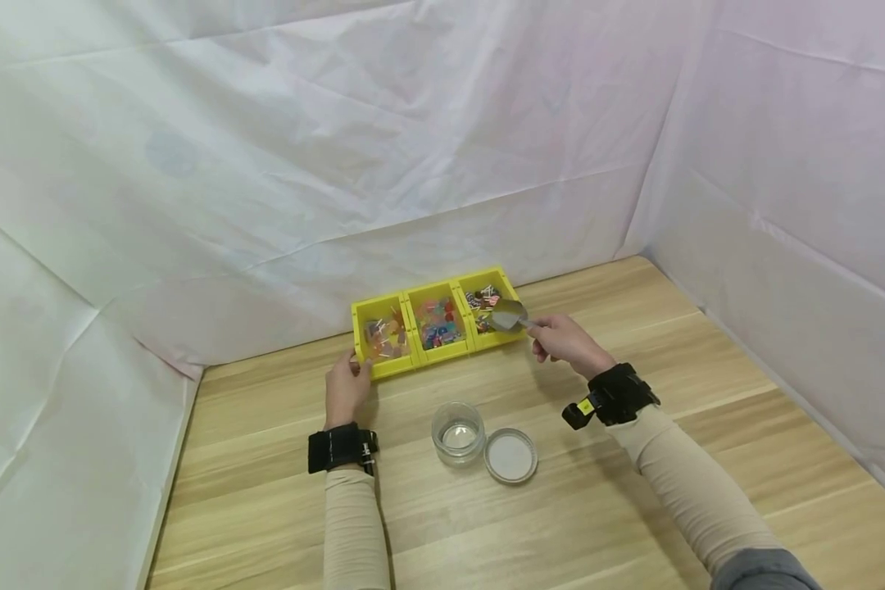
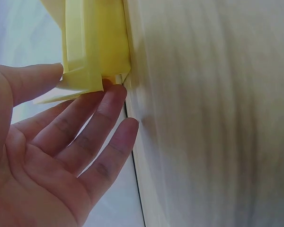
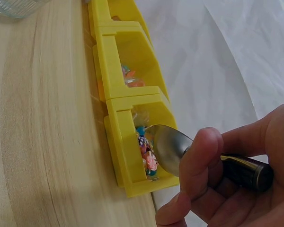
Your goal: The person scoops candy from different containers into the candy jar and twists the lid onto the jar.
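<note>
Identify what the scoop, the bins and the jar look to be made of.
Scoop: probably metal, a shiny grey bowl on a dark glossy handle.
Bins: likely moulded plastic, uniform opaque yellow.
Jar: see-through, glass or clear plastic.

A clear glass jar (image 1: 458,433) stands open on the wooden table (image 1: 708,385); its round lid (image 1: 511,455) lies flat at the jar's four o'clock, just beside it; creased white sheeting (image 1: 413,139) walls the table.
</note>
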### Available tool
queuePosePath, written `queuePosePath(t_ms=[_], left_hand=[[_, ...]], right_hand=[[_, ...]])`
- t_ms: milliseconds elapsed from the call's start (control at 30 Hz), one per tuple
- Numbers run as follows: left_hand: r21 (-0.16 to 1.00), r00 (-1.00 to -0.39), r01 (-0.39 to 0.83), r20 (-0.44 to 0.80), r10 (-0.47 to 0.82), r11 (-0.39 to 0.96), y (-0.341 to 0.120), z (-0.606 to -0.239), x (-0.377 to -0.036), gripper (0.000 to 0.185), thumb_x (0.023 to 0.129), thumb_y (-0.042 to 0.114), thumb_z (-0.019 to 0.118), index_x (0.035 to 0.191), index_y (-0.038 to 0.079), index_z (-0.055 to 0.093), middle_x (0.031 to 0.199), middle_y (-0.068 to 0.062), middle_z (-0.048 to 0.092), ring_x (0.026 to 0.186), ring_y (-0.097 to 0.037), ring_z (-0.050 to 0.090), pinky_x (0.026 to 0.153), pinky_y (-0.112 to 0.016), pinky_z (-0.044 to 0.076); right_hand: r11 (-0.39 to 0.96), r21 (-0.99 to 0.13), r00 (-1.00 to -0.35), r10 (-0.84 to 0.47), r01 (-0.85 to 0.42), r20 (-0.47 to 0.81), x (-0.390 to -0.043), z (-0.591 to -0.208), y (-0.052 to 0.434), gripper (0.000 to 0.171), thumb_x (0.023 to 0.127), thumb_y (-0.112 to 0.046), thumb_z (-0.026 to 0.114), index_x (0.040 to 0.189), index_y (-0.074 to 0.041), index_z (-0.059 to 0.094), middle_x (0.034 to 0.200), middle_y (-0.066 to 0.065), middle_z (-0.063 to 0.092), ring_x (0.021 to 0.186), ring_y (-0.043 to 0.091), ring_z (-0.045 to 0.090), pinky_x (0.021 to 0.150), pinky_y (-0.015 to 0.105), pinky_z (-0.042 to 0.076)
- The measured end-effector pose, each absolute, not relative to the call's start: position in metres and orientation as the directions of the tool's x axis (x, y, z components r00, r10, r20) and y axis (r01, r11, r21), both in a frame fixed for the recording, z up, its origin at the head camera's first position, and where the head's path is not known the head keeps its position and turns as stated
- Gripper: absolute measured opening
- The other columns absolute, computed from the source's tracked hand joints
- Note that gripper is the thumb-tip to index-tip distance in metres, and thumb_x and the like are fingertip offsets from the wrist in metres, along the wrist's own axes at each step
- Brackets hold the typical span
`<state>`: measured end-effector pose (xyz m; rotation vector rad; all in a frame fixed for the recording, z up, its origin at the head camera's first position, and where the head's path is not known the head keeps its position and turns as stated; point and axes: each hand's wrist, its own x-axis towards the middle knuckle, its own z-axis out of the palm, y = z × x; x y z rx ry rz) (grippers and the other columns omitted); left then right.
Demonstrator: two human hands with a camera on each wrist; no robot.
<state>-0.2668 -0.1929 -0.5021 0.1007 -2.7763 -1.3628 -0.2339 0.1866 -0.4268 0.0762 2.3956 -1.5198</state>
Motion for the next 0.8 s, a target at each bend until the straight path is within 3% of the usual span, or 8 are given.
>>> queuePosePath(t_ms=[200, 500, 800], left_hand=[[0.793, -0.997, -0.032, 0.020, -0.078, 0.609, -0.194, -0.503, -0.268, 0.043, 0.103, 0.020, 0.053, 0.143, 0.004, 0.049, 0.118, -0.026, 0.066, 0.106, -0.037, 0.066, 0.084, -0.048, 0.055], [0.793, -0.997, -0.046, 0.000, -0.076, 0.607, -0.194, -0.506, -0.270, 0.044, 0.103, 0.021, 0.052, 0.143, 0.004, 0.049, 0.121, -0.026, 0.066, 0.108, -0.037, 0.065, 0.086, -0.049, 0.055], [0.801, -0.998, -0.030, 0.007, -0.059, 0.598, -0.195, -0.503, -0.268, 0.044, 0.103, 0.019, 0.053, 0.145, 0.004, 0.048, 0.124, -0.026, 0.064, 0.111, -0.039, 0.064, 0.087, -0.050, 0.055]], right_hand=[[0.433, -0.875, -0.949, -0.119, 0.214, -0.291, -0.238, -0.431, 0.185, 0.042, 0.106, -0.020, 0.041, 0.137, 0.007, 0.048, 0.076, 0.004, 0.056, 0.071, 0.020, 0.057, 0.072, 0.037, 0.040], [0.433, -0.880, -0.952, -0.132, 0.195, -0.276, -0.244, -0.434, 0.180, 0.041, 0.106, -0.018, 0.040, 0.137, 0.007, 0.050, 0.077, 0.007, 0.057, 0.070, 0.020, 0.056, 0.065, 0.030, 0.037], [0.438, -0.875, -0.951, -0.120, 0.208, -0.286, -0.249, -0.436, 0.175, 0.040, 0.106, -0.018, 0.039, 0.134, 0.008, 0.052, 0.078, 0.009, 0.058, 0.068, 0.017, 0.056, 0.066, 0.031, 0.037]])
